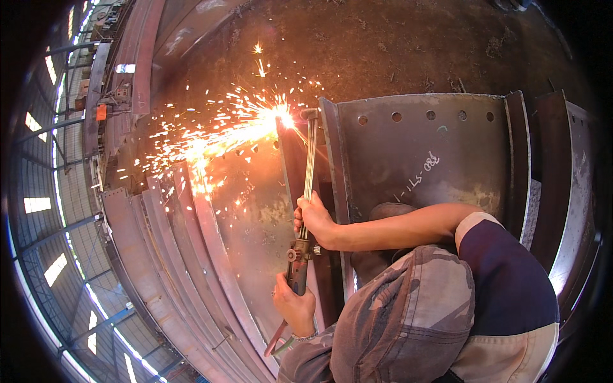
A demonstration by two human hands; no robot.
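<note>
Upper centre: steel flange [294, 167] apparently being cut; torch [297, 268] gripped in both hands [316, 222] of a co-worker [408, 313]; steady tip called for. Wearer's hands unseen.

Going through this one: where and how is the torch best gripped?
Probably take the torch by its thick dark handle, coming from the lower, near end: it is stout and far from the sparks. The left hand grips there; the right hand supports the slim tubes.

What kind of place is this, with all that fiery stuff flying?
Probably a metal workshop: there's a long torch, bright sparks and big metal beams.
</note>
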